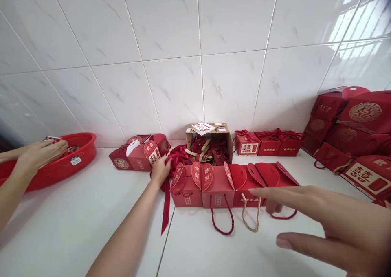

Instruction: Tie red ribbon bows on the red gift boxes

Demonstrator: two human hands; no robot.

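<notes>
"歡喜" reads across flaps [207, 176] of near red boxes [218, 183]. My left hand [161, 170] grips red ribbon [165, 209]; my open right hand [276, 216], cut off at right, partly hides the rightmost box [273, 174].

Bare counter [207, 256] lies before the row of boxes [218, 185], past its rope handles [222, 233]. Behind the row, a carton [228, 137] blocks passage.

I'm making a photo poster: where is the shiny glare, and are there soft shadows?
In the head view, bright barred glare shines on the tiled wall at upper right; also in the head view, faint soft shadows lie on the white countertop, including beside the red basin.
</notes>
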